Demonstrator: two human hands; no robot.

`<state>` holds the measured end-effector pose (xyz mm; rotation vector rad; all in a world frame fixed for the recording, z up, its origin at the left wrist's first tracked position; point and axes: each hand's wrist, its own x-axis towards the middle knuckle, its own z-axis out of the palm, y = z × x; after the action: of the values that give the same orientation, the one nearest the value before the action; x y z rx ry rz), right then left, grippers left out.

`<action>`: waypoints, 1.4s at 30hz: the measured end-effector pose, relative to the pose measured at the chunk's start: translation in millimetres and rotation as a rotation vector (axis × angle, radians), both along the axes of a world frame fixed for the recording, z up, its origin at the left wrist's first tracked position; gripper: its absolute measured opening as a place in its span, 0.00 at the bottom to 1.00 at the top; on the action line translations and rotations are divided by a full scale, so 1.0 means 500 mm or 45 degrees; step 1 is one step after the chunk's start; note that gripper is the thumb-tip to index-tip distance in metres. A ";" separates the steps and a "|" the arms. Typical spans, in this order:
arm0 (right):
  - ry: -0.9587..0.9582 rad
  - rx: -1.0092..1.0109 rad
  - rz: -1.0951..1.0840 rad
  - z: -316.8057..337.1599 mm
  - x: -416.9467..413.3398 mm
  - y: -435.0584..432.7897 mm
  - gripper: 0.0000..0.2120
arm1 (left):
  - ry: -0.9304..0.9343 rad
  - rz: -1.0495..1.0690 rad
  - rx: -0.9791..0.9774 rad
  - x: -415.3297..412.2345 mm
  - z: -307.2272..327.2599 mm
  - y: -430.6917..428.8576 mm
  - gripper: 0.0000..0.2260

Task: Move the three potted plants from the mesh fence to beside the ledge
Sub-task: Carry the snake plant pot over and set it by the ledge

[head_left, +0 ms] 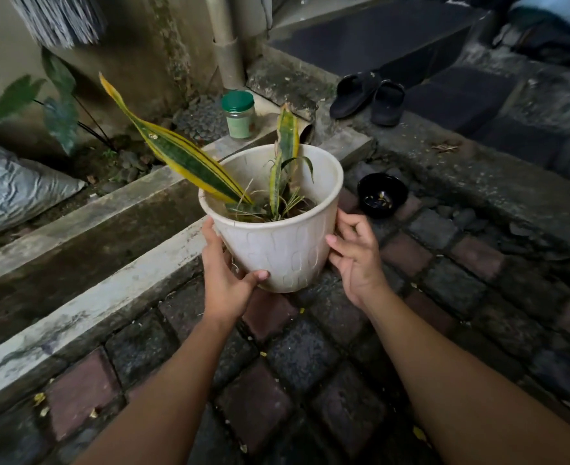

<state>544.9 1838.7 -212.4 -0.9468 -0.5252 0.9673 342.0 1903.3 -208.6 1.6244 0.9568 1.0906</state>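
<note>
Both hands, left hand (225, 280) and right hand (355, 260), clasp the white pot (277, 243) just beside the ledge (85, 310), above the bricks (303, 350).

Both hands clasp a white pot (278, 236) from either side: the left hand (225, 273) low on its wall with the thumb across the front near the base, the right hand (355, 255) flat against the opposite wall with fingers spread. The pot holds a snake plant (183, 156) whose long yellow-edged leaf leans out to the left, and it sits above the brick paving (310, 364), just beside the concrete ledge (85, 313). Beyond it, a green-lidded jar (239, 114) stands on the ledge's far end, a black bowl (382, 195) rests on the paving, and black sandals (367, 97) lie on the step.
</note>
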 end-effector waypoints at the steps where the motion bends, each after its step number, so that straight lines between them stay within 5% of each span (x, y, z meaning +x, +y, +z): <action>1: 0.001 -0.014 -0.011 -0.002 -0.004 -0.001 0.15 | 0.010 -0.002 0.005 -0.001 -0.006 -0.002 0.55; 4: -0.027 -0.076 -0.057 -0.010 -0.027 -0.007 0.12 | 0.025 0.036 -0.066 0.000 -0.021 -0.021 0.57; 9: -0.102 -0.149 -0.140 -0.004 -0.048 -0.022 0.26 | -0.050 0.067 -0.103 -0.002 -0.049 -0.059 0.53; 16: -0.216 -0.092 -0.294 0.020 -0.050 -0.013 0.32 | -0.387 0.093 -0.381 -0.044 0.027 -0.001 0.26; 20: -0.345 -0.093 -0.383 0.017 -0.056 -0.002 0.30 | -0.179 -0.033 -0.336 -0.023 0.071 0.027 0.12; 24: -0.419 -0.156 -0.348 0.014 -0.040 0.004 0.31 | -0.167 0.038 -0.268 -0.009 0.056 0.016 0.13; 32: -0.481 -0.192 -0.209 0.039 0.009 0.041 0.24 | -0.151 0.220 -0.233 0.013 0.052 -0.018 0.31; 36: -0.497 -0.179 -0.235 0.037 0.022 0.056 0.20 | -0.192 0.255 -0.126 0.018 0.056 -0.025 0.16; 42: -0.482 -0.172 -0.175 0.060 0.061 0.082 0.22 | -0.116 0.267 0.067 0.051 0.050 -0.049 0.06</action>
<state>575.4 1879.6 -182.4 -1.2820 -0.7075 0.7075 367.3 1878.7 -183.6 1.5274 1.0632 1.3300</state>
